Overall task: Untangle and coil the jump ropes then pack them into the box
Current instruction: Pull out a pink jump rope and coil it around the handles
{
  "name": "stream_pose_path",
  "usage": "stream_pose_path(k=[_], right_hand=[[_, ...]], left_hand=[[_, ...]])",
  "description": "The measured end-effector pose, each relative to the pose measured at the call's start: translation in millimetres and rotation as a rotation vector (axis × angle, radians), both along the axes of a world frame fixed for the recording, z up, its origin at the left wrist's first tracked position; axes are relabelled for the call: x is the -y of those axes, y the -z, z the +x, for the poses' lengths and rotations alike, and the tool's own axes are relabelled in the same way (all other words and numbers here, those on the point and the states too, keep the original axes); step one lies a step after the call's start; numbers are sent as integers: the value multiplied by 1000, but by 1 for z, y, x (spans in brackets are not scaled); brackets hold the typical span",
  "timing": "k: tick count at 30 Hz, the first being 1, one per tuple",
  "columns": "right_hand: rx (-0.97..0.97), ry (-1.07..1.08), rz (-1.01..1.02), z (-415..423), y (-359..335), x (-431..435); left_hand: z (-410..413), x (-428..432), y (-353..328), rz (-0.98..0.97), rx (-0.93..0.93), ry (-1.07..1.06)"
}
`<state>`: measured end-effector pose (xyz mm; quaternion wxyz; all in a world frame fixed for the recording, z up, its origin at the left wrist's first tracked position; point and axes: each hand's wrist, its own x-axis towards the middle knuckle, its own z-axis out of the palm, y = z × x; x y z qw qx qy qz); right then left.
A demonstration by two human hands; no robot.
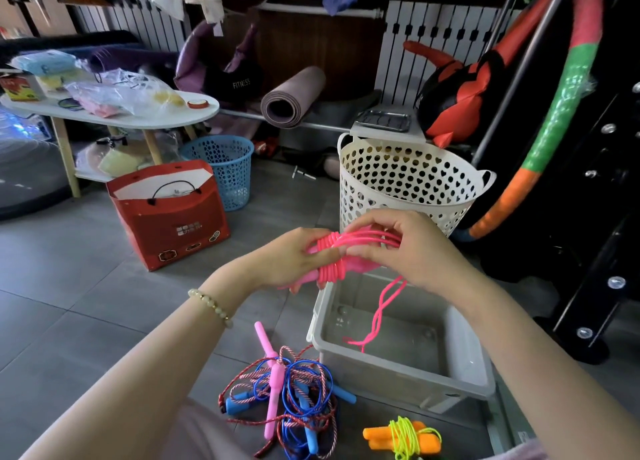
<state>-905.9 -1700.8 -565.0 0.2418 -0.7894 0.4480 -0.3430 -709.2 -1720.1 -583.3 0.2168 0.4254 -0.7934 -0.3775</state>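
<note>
Grey floor tiles (104, 286) carry my clear plastic box (398, 366); above it, my left hand (291, 258) and right hand (412, 248) both grip the coiled pink jump rope (332, 258).

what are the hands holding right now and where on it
Both hold the pink jump rope: the left hand grips its wrapped handles, the right hand pinches the cord loops beside the wrap.
</note>
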Motion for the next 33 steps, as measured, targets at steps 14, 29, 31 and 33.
stream_pose_path(k=[14, 29, 31, 33], right_hand=[[-22, -175, 446, -5, 3, -3], [527, -365, 787, -15, -1, -14], [490, -353, 737, -14, -4, -17], [471, -367, 648, -11, -6, -23]], left_hand=[[-25, -27, 9, -302, 433, 113], [-13, -28, 11, -69, -217, 65], [-12, -28, 10, -30, -307, 49], [-13, -26, 10, -30, -381, 31]])
